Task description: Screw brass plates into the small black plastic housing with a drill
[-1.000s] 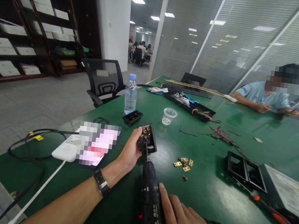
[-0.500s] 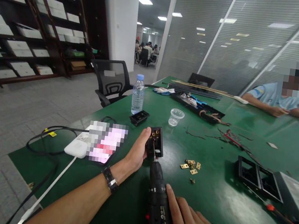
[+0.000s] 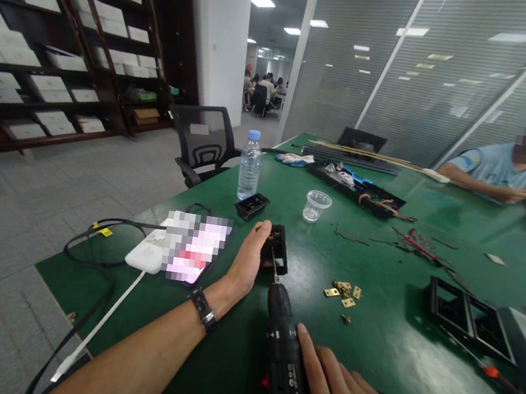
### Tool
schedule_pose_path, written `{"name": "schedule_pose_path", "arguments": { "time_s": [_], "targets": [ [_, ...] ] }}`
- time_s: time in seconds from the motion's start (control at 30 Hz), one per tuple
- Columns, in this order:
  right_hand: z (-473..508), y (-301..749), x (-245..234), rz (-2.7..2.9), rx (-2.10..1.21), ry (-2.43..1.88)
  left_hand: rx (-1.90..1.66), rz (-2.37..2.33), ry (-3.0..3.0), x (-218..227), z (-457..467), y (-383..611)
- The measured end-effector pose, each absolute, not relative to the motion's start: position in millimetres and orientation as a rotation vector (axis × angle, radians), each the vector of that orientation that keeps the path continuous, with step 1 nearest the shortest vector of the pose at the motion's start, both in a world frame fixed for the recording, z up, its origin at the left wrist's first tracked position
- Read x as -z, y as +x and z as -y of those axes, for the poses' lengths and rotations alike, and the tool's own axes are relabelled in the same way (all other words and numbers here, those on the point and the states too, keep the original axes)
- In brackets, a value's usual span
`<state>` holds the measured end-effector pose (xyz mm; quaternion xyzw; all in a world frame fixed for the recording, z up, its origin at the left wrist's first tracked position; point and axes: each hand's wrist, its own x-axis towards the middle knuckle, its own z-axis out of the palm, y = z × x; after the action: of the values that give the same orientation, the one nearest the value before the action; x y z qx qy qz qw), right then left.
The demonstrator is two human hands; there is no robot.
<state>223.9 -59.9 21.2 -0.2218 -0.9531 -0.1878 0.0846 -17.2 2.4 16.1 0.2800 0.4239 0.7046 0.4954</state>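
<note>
My left hand [image 3: 246,260] grips a small black plastic housing [image 3: 280,245] by its left side, thumb on the upper edge, its hollow side facing me. Brass-coloured bits show dimly inside it. A black cordless drill [image 3: 283,356] lies under my right hand [image 3: 343,391], which is wrapped round its body with the index finger stretched along the side. The drill's long thin bit [image 3: 275,265] reaches into the housing; its tip is hard to make out. To the right of the housing, several small brass plates [image 3: 344,290] and a loose screw [image 3: 346,319] lie on the green table [image 3: 409,270].
A second black housing [image 3: 252,205] stands by a water bottle [image 3: 250,166]. Nearby are a clear plastic cup [image 3: 316,206], a phone [image 3: 199,250] and a white power bank [image 3: 149,256] with cables. Rightward lie a black frame [image 3: 466,317] and a screwdriver [image 3: 510,388]. Another person [image 3: 506,169] sits across.
The view has shifted slightly, so the scene sits a little further right. The housing has turned a little in my left hand, and its inner brass parts show less. Both grips stay the same.
</note>
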Motion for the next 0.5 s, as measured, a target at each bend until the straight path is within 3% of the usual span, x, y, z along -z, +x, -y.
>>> {"name": "schedule_pose_path", "arguments": {
  "time_s": [0.5],
  "targets": [
    [60.2, 224.4, -19.5, 2.877, 0.559, -0.673, -1.661, -1.167, 0.848, -10.8, -2.9, -19.7]
  ]
}}
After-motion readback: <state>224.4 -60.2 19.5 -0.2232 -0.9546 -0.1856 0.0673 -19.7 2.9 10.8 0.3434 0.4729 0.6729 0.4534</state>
